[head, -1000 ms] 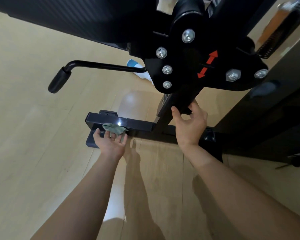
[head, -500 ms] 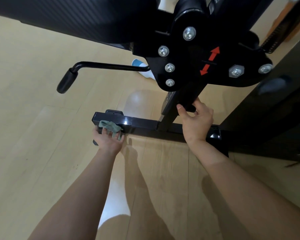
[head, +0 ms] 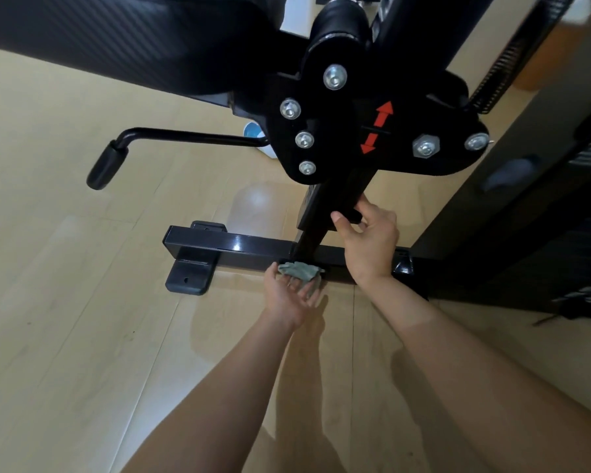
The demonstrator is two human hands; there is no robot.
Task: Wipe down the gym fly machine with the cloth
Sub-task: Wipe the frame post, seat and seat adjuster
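I am pressing the small grey-green cloth against the near side of the black base bar with my left hand. This is right at the corner where the upright post is meeting the bar. My left fingers are lying mostly straight and close together under the cloth, and my thumb is sticking out to the side. The cloth is covering my fingertips, so I cannot tell if they are pinching it too.

My right hand is gripping the post just above my left fingers. The thumb is lying on the near face and the other fingers are curling round the far side.

Here is what I am worrying about. The cloth is all bunched up (it is a very little cloth), so I think it could be slipping off my fingers and dropping onto the wooden floor. Then my bare fingers would be rubbing on the hard metal edge. The corner is tight, so dirt could be hiding there if I am only brushing past it.

The big bolted plate with the red arrows is hanging over my right fingers. It looks like a part that moves. If I am leaning hard on the post and something slides, those fingers could get squeezed.
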